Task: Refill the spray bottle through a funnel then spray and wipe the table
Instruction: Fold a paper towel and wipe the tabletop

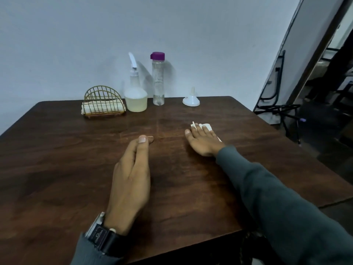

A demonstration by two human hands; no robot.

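Observation:
My right hand lies flat with straight fingers on a white tissue, pressing it onto the dark wooden table right of the middle. My left hand hovers or rests edge-on near the table's middle, fingers straight and together, holding nothing. At the back stands the spray bottle, with pale liquid in its wide base and a white nozzle on top. Beside it on the right is a tall clear water bottle with a purple cap. A small white funnel sits upside down further right.
A gold wire napkin holder with folded tissues stands left of the spray bottle. A pale wall runs behind the table. Right of the table are a black metal stand and a dark doorway.

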